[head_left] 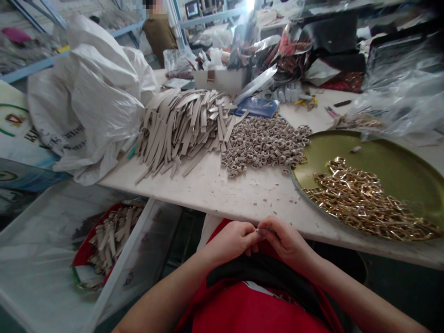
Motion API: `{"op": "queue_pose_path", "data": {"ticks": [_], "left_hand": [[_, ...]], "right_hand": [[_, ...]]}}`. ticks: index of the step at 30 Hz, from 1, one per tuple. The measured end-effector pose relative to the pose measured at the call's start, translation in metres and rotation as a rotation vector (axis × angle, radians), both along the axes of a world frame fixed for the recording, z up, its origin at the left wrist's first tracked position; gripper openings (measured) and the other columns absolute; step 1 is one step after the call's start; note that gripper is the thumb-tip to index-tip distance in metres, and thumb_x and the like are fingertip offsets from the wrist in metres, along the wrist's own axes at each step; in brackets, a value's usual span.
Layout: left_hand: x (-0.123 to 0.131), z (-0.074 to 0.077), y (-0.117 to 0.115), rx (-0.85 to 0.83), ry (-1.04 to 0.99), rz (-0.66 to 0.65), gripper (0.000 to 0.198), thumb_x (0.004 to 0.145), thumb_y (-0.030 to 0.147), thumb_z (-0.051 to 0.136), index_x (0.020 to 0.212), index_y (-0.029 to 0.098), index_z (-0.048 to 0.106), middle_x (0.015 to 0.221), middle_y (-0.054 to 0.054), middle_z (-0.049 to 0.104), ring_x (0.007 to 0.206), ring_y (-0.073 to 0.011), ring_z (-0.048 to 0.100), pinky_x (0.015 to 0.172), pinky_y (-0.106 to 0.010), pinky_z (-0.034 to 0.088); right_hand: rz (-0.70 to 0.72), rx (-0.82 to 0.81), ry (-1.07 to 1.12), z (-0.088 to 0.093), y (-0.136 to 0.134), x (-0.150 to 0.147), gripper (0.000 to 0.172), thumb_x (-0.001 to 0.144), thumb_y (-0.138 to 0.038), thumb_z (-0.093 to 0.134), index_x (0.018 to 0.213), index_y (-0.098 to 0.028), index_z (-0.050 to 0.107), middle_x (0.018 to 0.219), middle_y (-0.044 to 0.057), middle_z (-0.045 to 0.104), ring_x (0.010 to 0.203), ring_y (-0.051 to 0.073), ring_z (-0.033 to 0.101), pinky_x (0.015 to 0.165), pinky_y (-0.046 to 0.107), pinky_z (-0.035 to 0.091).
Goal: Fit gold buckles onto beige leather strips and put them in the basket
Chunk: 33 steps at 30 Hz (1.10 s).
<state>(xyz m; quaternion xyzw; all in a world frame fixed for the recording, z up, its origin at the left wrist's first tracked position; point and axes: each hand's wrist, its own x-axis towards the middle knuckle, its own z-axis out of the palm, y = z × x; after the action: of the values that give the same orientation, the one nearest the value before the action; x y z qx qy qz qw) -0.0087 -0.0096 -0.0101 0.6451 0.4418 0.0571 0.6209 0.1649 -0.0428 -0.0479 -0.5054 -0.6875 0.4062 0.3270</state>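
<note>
My left hand (240, 237) and my right hand (285, 237) meet at the table's front edge, above my lap. Fingers of both are pinched together around a small greyish piece (258, 230), mostly hidden by the fingertips; its exact kind does not show. Beyond them on the table lies a heap of small grey-beige strap loops (263, 141). Left of the loops is a large pile of flat grey-beige straps (183, 122). To the right, a round gold-coloured tray (388, 162) holds a heap of shiny gold metal buckles (364, 196).
A white sack (86, 92) stands at the left. Below it, a plastic-lined bin (31, 259) contains a red bag (83, 249) with bundled straps. Behind the piles are a blue booklet (256, 107), a white box (218, 81) and clear plastic bags (405, 101). A person (159, 37) is in the background.
</note>
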Motion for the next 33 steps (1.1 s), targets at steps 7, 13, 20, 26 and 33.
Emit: {"op": "queue_pose_path", "data": {"ticks": [7,13,20,26,33], "left_hand": [[-0.003,0.012,0.026,0.199,0.109,-0.063,0.033,0.084,0.036,0.044,0.063,0.015,0.059,0.058,0.001,0.059,0.053,-0.0097,0.05,0.051,-0.019,0.032],[0.003,0.01,0.052,0.373,0.188,-0.161,0.042,0.085,0.045,0.042,0.065,0.015,0.063,0.059,-0.001,0.062,0.056,-0.0122,0.054,0.051,-0.021,0.033],[-0.037,0.009,0.158,0.793,0.666,0.215,0.032,0.087,0.041,0.043,0.086,0.016,0.064,0.09,-0.007,0.066,0.084,-0.0164,0.059,0.072,-0.023,0.041],[-0.08,-0.012,0.209,0.784,0.834,0.392,0.018,0.079,0.024,0.051,0.09,0.011,0.058,0.095,-0.015,0.063,0.093,-0.024,0.058,0.08,-0.032,0.041],[-0.086,0.005,0.128,0.849,0.688,0.392,0.003,0.073,0.015,0.048,0.073,0.016,0.051,0.087,-0.009,0.059,0.091,-0.022,0.056,0.08,-0.032,0.041]], "right_hand": [[0.003,0.038,-0.176,0.002,0.02,0.011,0.026,0.088,-0.035,0.037,0.105,-0.022,0.052,0.094,0.011,0.068,0.083,0.026,0.064,0.07,0.039,0.049],[0.012,0.093,-0.194,-0.006,0.047,0.008,0.029,0.091,-0.037,0.029,0.098,-0.022,0.053,0.088,0.01,0.069,0.08,0.024,0.066,0.069,0.036,0.05],[-0.048,0.263,-0.488,-0.017,0.087,0.012,0.033,0.09,-0.04,0.036,0.09,-0.021,0.062,0.094,0.009,0.064,0.084,0.026,0.06,0.074,0.04,0.046],[-0.16,0.299,-0.39,-0.026,0.085,0.018,0.031,0.091,-0.036,0.037,0.093,-0.018,0.062,0.093,0.009,0.064,0.085,0.022,0.06,0.075,0.034,0.046],[-0.226,0.406,-0.505,-0.009,0.116,0.023,0.026,0.089,-0.022,0.038,0.102,-0.015,0.06,0.1,0.01,0.06,0.088,0.02,0.059,0.077,0.03,0.045]]}}
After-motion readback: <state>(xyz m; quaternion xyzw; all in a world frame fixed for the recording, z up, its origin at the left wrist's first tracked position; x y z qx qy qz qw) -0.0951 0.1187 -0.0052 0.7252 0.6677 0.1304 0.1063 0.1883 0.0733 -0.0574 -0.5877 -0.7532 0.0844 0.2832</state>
